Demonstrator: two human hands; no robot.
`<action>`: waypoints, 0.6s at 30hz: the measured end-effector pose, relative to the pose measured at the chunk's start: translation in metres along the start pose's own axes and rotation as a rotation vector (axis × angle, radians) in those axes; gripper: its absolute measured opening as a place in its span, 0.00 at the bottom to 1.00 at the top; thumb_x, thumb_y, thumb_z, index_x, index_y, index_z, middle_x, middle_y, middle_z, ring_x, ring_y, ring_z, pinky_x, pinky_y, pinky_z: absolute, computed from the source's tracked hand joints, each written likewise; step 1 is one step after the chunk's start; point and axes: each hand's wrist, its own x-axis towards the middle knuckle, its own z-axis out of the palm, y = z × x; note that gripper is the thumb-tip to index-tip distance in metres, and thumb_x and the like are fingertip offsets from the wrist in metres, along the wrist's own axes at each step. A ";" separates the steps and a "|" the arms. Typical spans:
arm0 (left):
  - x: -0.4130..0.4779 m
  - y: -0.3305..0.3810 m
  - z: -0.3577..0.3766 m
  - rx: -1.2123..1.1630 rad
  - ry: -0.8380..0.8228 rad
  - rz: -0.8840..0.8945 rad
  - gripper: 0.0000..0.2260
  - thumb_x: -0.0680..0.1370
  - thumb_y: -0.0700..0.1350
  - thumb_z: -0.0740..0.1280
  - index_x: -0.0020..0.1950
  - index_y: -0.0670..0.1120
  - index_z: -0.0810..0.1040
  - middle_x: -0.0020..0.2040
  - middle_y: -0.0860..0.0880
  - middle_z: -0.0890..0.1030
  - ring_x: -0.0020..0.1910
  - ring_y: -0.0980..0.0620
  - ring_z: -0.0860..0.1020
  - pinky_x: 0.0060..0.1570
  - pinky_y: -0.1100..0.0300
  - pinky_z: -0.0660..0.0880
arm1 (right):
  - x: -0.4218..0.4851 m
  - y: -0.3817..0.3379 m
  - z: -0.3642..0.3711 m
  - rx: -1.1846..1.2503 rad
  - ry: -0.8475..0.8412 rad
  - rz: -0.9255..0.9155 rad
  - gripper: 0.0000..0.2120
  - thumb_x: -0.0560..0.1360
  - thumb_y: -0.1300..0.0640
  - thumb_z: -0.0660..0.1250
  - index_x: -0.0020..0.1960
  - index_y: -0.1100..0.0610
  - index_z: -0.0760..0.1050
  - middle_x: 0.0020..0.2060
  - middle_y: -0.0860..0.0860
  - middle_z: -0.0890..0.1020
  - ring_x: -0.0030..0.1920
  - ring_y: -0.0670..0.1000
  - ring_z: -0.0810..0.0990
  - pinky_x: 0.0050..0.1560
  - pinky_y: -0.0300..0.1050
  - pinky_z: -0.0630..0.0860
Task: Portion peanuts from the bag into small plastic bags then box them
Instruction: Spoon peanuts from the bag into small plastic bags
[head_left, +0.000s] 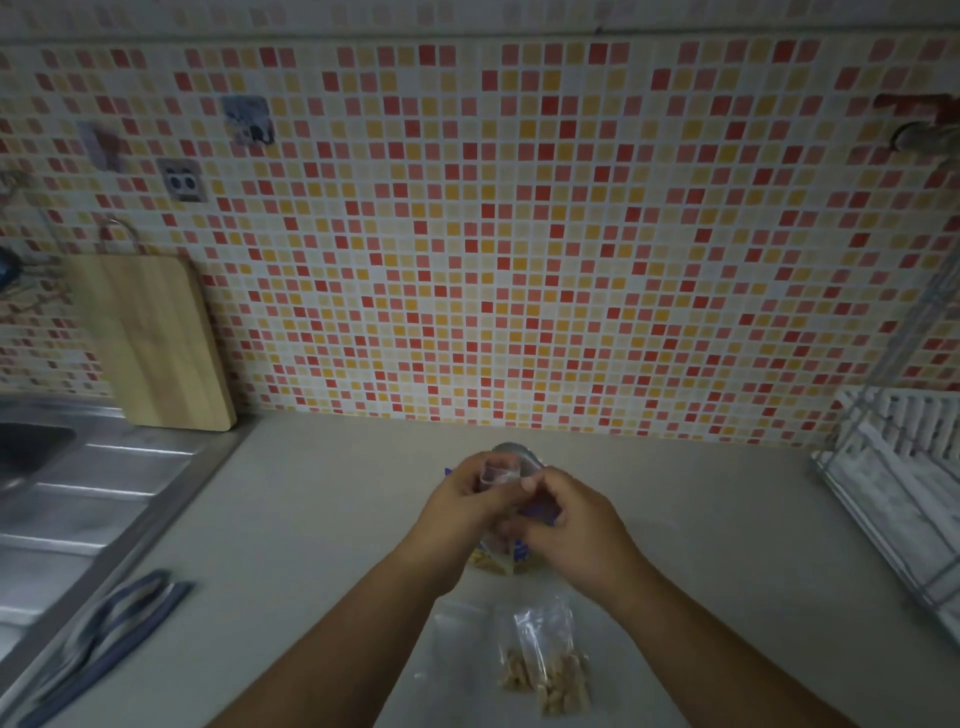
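Note:
My left hand (470, 499) and my right hand (571, 514) meet over the middle of the counter, both pinching a small clear plastic bag (496, 475) at its top. Peanuts show in its lower part (493, 561) below my hands. Behind my fingers sits the big peanut bag (543, 512), blue and mostly hidden, with a shiny silver edge (511, 451) poking out above. Closer to me, small clear bags filled with peanuts (545, 670) lie on the counter. No box is in view.
A steel sink with drainboard (78, 499) fills the left side. A wooden cutting board (150, 338) leans on the tiled wall. Blue-handled scissors (109, 639) lie at the counter's left edge. A white dish rack (904, 483) stands at the right.

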 end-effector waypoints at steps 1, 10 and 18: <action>-0.004 -0.004 0.000 -0.003 -0.022 -0.021 0.11 0.71 0.44 0.73 0.53 0.49 0.80 0.47 0.46 0.84 0.46 0.48 0.83 0.38 0.62 0.78 | -0.005 0.002 0.002 0.009 0.042 -0.001 0.06 0.72 0.55 0.71 0.46 0.47 0.76 0.42 0.46 0.83 0.42 0.43 0.80 0.41 0.30 0.75; -0.023 -0.058 -0.018 0.009 -0.067 -0.187 0.05 0.73 0.39 0.69 0.48 0.39 0.80 0.39 0.44 0.81 0.35 0.51 0.77 0.37 0.64 0.76 | -0.036 0.048 0.021 0.294 -0.044 0.330 0.07 0.72 0.65 0.68 0.38 0.55 0.78 0.34 0.55 0.82 0.33 0.49 0.79 0.36 0.43 0.76; -0.001 -0.117 -0.053 0.664 0.159 -0.305 0.12 0.76 0.45 0.66 0.59 0.49 0.76 0.52 0.45 0.78 0.48 0.49 0.77 0.49 0.59 0.73 | -0.032 0.085 0.062 0.043 -0.147 0.514 0.09 0.71 0.65 0.60 0.34 0.54 0.69 0.29 0.55 0.81 0.27 0.54 0.80 0.33 0.45 0.77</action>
